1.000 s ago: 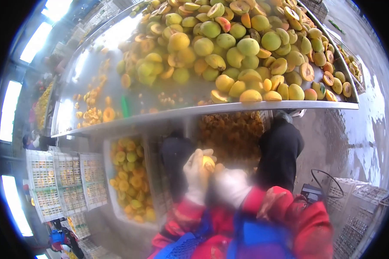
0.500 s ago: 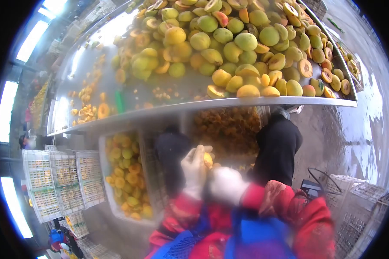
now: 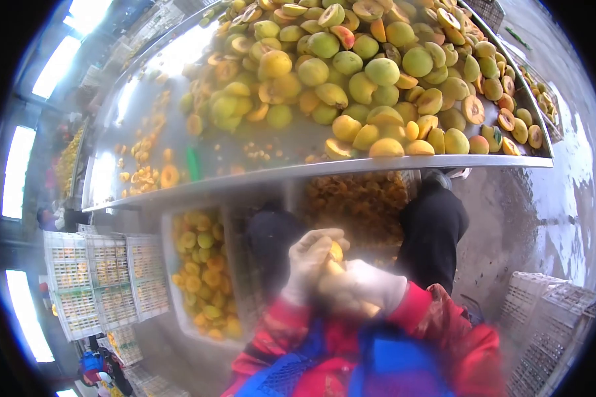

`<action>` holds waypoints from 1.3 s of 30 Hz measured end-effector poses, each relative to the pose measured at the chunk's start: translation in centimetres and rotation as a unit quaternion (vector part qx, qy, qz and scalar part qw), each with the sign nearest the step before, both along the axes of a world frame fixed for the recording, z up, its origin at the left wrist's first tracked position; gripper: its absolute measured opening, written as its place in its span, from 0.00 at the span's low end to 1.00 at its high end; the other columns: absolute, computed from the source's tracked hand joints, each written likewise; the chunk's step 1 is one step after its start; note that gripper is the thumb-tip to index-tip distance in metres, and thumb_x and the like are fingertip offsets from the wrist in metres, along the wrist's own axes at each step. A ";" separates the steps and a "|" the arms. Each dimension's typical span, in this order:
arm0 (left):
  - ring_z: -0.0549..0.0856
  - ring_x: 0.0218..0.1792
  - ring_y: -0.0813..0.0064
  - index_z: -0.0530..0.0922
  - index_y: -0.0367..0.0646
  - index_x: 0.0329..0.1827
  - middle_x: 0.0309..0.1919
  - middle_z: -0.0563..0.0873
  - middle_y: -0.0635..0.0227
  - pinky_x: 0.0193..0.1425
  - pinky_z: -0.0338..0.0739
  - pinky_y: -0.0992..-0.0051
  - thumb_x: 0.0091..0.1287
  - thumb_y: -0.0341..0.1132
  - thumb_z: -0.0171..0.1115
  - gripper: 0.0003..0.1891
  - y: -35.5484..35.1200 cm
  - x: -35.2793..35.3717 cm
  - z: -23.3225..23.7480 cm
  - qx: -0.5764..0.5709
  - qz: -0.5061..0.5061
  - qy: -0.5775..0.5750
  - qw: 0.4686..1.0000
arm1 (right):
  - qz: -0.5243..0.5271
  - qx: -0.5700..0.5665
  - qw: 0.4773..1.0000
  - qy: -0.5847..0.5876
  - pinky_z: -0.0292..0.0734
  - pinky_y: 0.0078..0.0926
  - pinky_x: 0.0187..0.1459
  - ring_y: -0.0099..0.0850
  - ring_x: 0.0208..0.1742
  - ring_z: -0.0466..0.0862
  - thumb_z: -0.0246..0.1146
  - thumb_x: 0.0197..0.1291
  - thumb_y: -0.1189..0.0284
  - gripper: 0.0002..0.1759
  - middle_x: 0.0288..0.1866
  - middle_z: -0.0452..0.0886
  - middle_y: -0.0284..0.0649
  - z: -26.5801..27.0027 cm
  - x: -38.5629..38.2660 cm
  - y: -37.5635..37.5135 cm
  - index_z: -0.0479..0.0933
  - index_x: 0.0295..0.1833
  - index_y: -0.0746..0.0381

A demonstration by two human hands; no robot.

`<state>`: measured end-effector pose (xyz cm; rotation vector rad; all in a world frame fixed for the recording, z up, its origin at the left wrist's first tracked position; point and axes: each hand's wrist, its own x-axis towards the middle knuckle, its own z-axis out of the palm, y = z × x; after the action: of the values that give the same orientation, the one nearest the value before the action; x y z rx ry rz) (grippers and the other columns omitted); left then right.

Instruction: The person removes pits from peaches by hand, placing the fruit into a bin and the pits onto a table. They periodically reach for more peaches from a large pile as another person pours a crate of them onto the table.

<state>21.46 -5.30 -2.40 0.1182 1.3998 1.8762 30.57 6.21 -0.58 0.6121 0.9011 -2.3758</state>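
Observation:
My left hand [image 3: 309, 263], in a white glove, is closed around a yellow peach piece [image 3: 336, 252] in front of my lap. My right hand [image 3: 363, 286], gloved too, presses close against it from the right with its fingers curled. What sits inside the right hand is blurred and hidden; a small orange patch shows under it. Above both hands is the metal table [image 3: 258, 173] with a large heap of peaches [image 3: 384, 73], whole and halved, some with the stone showing.
A green-handled item [image 3: 193, 163] lies near small peach bits on the table. Below the table stand a white crate [image 3: 172, 278] of peaches and a container of peach scraps [image 3: 357, 202]. Stacked crates [image 3: 106, 278] stand left, more crates [image 3: 536, 308] right. A person [image 3: 94, 364] is at lower left.
My right hand has turned, its fingers now spread lower over the peach piece. Both hands remain together, and the whole view has shifted slightly.

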 end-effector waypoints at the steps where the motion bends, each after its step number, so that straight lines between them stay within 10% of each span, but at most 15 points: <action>1: 0.86 0.36 0.72 0.80 0.33 0.48 0.35 0.87 0.55 0.40 0.81 0.77 0.70 0.36 0.58 0.14 -0.1 -0.1 -0.2 0.003 -0.002 0.000 1.000 | -0.008 -0.008 1.000 -0.015 0.64 0.22 0.16 0.24 0.13 0.71 0.64 0.51 0.68 0.12 0.15 0.72 0.33 0.1 0.0 -0.1 0.71 0.22 0.61; 10: 0.87 0.37 0.68 0.80 0.33 0.47 0.35 0.87 0.56 0.44 0.83 0.71 0.69 0.35 0.60 0.13 -0.6 0.1 0.5 0.008 -0.067 -0.031 0.997 | 0.117 0.110 0.981 0.106 0.67 0.21 0.16 0.23 0.12 0.71 0.63 0.50 0.69 0.11 0.16 0.73 0.34 1.6 0.2 1.9 0.71 0.23 0.64; 16: 0.85 0.29 0.72 0.79 0.35 0.48 0.36 0.87 0.55 0.33 0.82 0.76 0.71 0.40 0.57 0.15 0.9 0.6 1.1 0.018 0.012 0.021 1.000 | -0.030 -0.270 0.962 0.009 0.58 0.16 0.15 0.18 0.11 0.65 0.62 0.61 0.70 0.11 0.14 0.67 0.27 2.1 0.6 0.7 0.68 0.29 0.55; 24: 0.84 0.26 0.73 0.78 0.36 0.49 0.35 0.86 0.56 0.28 0.83 0.76 0.72 0.41 0.56 0.16 1.6 -0.4 0.7 0.003 0.180 0.072 0.981 | -0.041 -0.001 0.999 0.029 0.58 0.15 0.16 0.18 0.12 0.65 0.60 0.60 0.70 0.07 0.14 0.65 0.27 6.1 -0.2 1.1 0.71 0.31 0.58; 28: 0.85 0.29 0.72 0.78 0.38 0.50 0.38 0.86 0.55 0.27 0.80 0.78 0.74 0.47 0.49 0.20 -0.4 -1.7 1.7 -0.013 0.215 0.085 0.973 | -0.064 -0.232 0.966 0.100 0.57 0.16 0.14 0.16 0.11 0.63 0.61 0.59 0.70 0.08 0.14 0.64 0.26 4.5 -0.4 3.6 0.70 0.32 0.60; 29: 0.85 0.29 0.70 0.77 0.39 0.52 0.38 0.86 0.55 0.26 0.79 0.78 0.74 0.50 0.45 0.23 -0.9 -2.0 1.9 0.028 0.208 0.028 0.977 | -0.100 -0.008 0.985 0.141 0.57 0.15 0.14 0.15 0.11 0.63 0.62 0.60 0.69 0.07 0.13 0.64 0.25 2.8 -0.6 2.9 0.71 0.35 0.59; 31: 0.86 0.31 0.67 0.73 0.39 0.58 0.42 0.85 0.55 0.25 0.77 0.78 0.75 0.56 0.38 0.29 -2.1 -2.3 2.0 0.085 0.179 -0.014 0.980 | 0.003 0.009 0.989 0.148 0.64 0.19 0.17 0.20 0.12 0.67 0.63 0.58 0.68 0.08 0.15 0.69 0.28 -4.1 -1.0 3.6 0.72 0.37 0.60; 32: 0.86 0.31 0.67 0.73 0.39 0.58 0.42 0.85 0.55 0.25 0.77 0.78 0.75 0.56 0.38 0.29 -2.4 -2.7 2.5 0.089 0.188 -0.006 0.978 | -0.005 0.291 0.943 0.161 0.68 0.23 0.19 0.24 0.14 0.70 0.63 0.56 0.68 0.10 0.17 0.72 0.32 -5.8 -0.9 3.1 0.72 0.37 0.62; 34: 0.86 0.32 0.67 0.73 0.38 0.58 0.45 0.84 0.55 0.27 0.78 0.78 0.75 0.54 0.40 0.27 -3.8 -2.6 3.4 0.074 0.201 0.029 0.976 | -0.028 0.754 0.638 0.151 0.76 0.31 0.25 0.32 0.17 0.76 0.63 0.53 0.68 0.14 0.21 0.77 0.38 -7.6 -0.4 1.5 0.73 0.39 0.67; 35: 0.85 0.34 0.68 0.73 0.37 0.59 0.47 0.84 0.56 0.29 0.79 0.77 0.75 0.52 0.41 0.27 -4.8 -2.7 3.9 0.046 0.195 0.088 0.976 | -0.097 0.502 0.849 0.131 0.74 0.29 0.22 0.28 0.17 0.75 0.62 0.53 0.71 0.10 0.21 0.76 0.37 -2.1 -0.9 1.6 0.73 0.37 0.66; 36: 0.85 0.35 0.69 0.73 0.35 0.59 0.47 0.84 0.56 0.34 0.80 0.76 0.75 0.48 0.44 0.24 -6.0 -3.0 4.3 -0.013 0.192 0.166 0.967 | -0.114 0.305 0.945 0.019 0.71 0.26 0.18 0.25 0.17 0.74 0.61 0.53 0.73 0.07 0.21 0.75 0.37 0.6 -1.2 1.4 0.73 0.36 0.65; 39: 0.84 0.43 0.73 0.75 0.33 0.57 0.48 0.84 0.56 0.50 0.79 0.78 0.74 0.36 0.51 0.16 -10.5 -3.7 5.4 -0.099 0.242 0.264 0.928 | -0.104 0.293 0.950 0.026 0.68 0.24 0.16 0.23 0.15 0.71 0.60 0.53 0.74 0.06 0.19 0.74 0.35 0.2 -0.9 0.9 0.73 0.35 0.65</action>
<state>17.77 -15.78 2.97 0.2021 2.1366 2.1799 29.62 7.07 -0.38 0.9047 1.6622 -2.2989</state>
